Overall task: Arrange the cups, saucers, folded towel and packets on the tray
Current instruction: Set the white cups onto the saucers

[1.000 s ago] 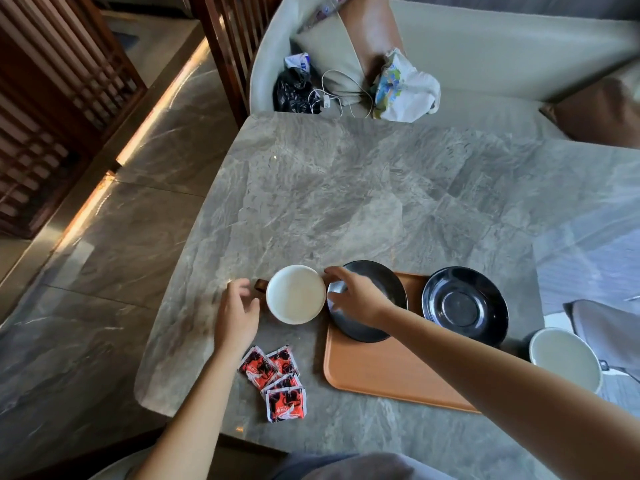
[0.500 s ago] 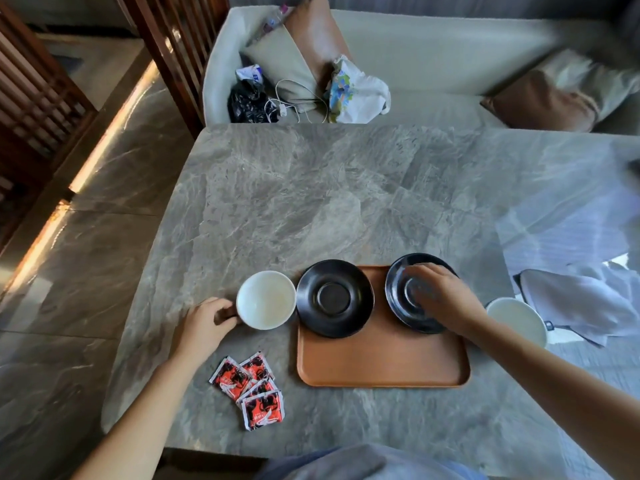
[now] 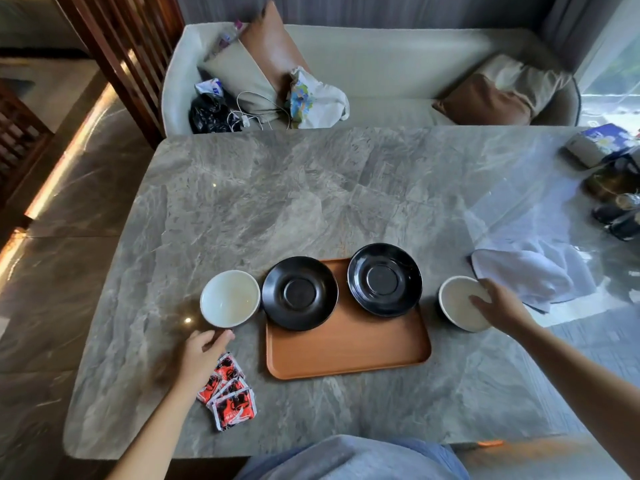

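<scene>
A grey marble table (image 3: 311, 188) carries everything. Near its front edge lies the orange tray (image 3: 346, 351), with two black saucers on its far half: the left saucer (image 3: 300, 293) overhangs the tray's left rim, the right saucer (image 3: 384, 279) overhangs the far rim. A white towel (image 3: 523, 275) sits crumpled, not folded, on the table well right of the tray. The left cup (image 3: 230, 298) stands on the table just beside the left saucer; the right cup (image 3: 460, 303) stands just right of the tray. The red packets (image 3: 230, 393) lie in a loose pile near the front left.

The right hand (image 3: 502, 306) has its fingers (image 3: 479, 299) curled over the right cup's rim, seemingly gripping it. The left hand (image 3: 204, 351), loosely open and holding nothing, hovers between the left cup and the packets.

Risks, as I judge them: a rim grip could let the cup slip or tilt in the lift, and setting it down off-centre on an overhanging saucer could tip the saucer off the tray edge.
</scene>
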